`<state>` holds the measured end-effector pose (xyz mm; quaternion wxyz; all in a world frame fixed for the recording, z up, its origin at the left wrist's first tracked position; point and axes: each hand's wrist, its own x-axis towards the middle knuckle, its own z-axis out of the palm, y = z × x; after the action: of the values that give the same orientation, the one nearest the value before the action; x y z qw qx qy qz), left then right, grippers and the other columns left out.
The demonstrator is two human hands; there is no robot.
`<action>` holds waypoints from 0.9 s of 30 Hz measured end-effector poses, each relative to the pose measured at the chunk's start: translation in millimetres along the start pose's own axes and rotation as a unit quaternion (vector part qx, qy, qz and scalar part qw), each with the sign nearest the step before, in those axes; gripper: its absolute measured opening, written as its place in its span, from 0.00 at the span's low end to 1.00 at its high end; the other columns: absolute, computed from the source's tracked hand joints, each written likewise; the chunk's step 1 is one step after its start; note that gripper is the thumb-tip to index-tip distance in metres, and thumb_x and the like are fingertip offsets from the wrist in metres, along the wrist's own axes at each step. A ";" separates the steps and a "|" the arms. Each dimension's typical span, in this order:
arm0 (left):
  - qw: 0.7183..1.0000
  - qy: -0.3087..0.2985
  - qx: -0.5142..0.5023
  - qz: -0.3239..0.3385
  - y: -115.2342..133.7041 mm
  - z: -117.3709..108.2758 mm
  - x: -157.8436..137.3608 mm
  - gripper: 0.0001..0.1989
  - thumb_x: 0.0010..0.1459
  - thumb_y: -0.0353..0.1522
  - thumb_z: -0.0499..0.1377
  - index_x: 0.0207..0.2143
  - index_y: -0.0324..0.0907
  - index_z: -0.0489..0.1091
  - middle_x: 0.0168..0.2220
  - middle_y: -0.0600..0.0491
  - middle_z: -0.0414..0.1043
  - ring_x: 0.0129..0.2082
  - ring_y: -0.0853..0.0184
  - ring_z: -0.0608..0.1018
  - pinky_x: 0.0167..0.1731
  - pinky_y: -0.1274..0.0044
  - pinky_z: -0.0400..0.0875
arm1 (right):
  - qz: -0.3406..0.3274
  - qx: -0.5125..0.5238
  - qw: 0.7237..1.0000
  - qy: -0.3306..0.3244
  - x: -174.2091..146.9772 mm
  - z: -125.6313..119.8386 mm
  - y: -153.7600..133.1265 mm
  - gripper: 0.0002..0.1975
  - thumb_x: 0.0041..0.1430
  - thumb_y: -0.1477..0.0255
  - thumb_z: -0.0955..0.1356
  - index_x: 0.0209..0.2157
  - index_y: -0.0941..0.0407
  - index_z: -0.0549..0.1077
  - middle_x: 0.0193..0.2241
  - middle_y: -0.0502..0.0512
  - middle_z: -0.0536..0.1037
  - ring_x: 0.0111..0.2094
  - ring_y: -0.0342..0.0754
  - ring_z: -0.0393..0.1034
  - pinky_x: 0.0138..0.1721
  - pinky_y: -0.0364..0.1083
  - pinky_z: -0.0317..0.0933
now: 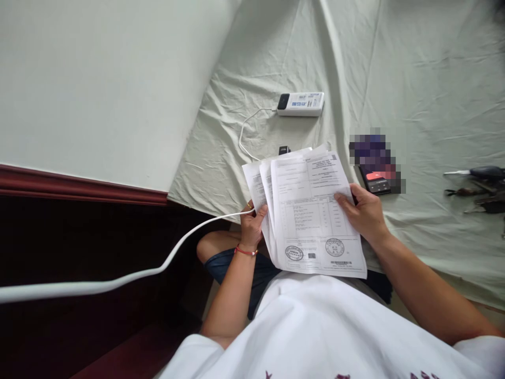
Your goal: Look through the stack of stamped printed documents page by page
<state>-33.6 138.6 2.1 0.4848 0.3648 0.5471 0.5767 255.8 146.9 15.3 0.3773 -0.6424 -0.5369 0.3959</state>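
Note:
Several printed sheets of paper (315, 210) are fanned out between my hands, held above my lap at the table's edge. The top sheet carries a table of text and two round stamps near its bottom. My left hand (252, 223) grips the left edges of the lower sheets, thumb on top and fingers underneath. On the other side, my right hand (365, 210) pinches the right edge of the top sheet, with its thumb over the print. The fingers beneath the paper are mostly hidden.
A white power bank (301, 104) lies on the pale green cloth (252, 79), with a white cable (158, 271) running past my left side. Behind the sheets shows a small black object (284, 150). To the right lie a partly blurred phone (376, 181) and keys (487, 172).

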 end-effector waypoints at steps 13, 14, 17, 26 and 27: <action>1.000 -0.011 0.006 0.003 -3.6 -4.7 0.5 0.18 0.54 0.40 0.71 0.46 0.42 0.81 0.45 0.48 0.83 0.47 0.59 0.82 0.51 0.72 0.76 | -0.039 -0.036 0.998 0.029 1.9 0.2 -0.4 0.08 0.62 0.63 0.68 0.35 0.53 0.72 0.28 0.51 0.73 0.29 0.46 0.65 0.31 0.46 0.59; 1.000 -0.012 0.009 0.007 -4.0 -5.1 0.9 0.18 0.54 0.40 0.71 0.45 0.42 0.81 0.44 0.48 0.83 0.47 0.59 0.82 0.51 0.72 0.76 | -0.039 -0.039 0.998 0.031 1.9 0.0 -0.5 0.08 0.62 0.63 0.68 0.34 0.53 0.72 0.28 0.51 0.73 0.29 0.46 0.65 0.31 0.46 0.59; 1.000 -0.009 0.020 0.013 -4.5 -5.2 1.9 0.17 0.53 0.39 0.71 0.44 0.42 0.80 0.43 0.48 0.83 0.47 0.59 0.82 0.51 0.72 0.77 | -0.042 -0.046 0.997 0.037 1.7 -0.5 -1.1 0.09 0.61 0.64 0.68 0.31 0.53 0.70 0.27 0.51 0.72 0.29 0.46 0.65 0.30 0.45 0.58; 0.998 0.002 0.052 0.028 -11.4 -4.5 5.1 0.20 0.53 0.43 0.71 0.45 0.42 0.79 0.45 0.47 0.82 0.48 0.59 0.82 0.52 0.71 0.75 | -0.034 -0.037 0.996 0.067 -0.2 -2.8 -2.0 0.07 0.62 0.64 0.68 0.33 0.54 0.71 0.28 0.51 0.74 0.29 0.46 0.66 0.32 0.46 0.59; 0.998 0.005 0.051 0.032 -12.3 -4.6 5.7 0.20 0.53 0.43 0.71 0.45 0.42 0.79 0.45 0.47 0.82 0.48 0.59 0.82 0.53 0.71 0.75 | -0.033 -0.034 0.996 0.079 -0.9 -2.8 -2.2 0.07 0.62 0.64 0.68 0.34 0.54 0.71 0.28 0.51 0.74 0.29 0.46 0.66 0.33 0.46 0.59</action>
<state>-37.5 141.9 -11.3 0.4447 0.4034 0.5661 0.5648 257.3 146.1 18.5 0.4089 -0.6659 -0.5399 0.3127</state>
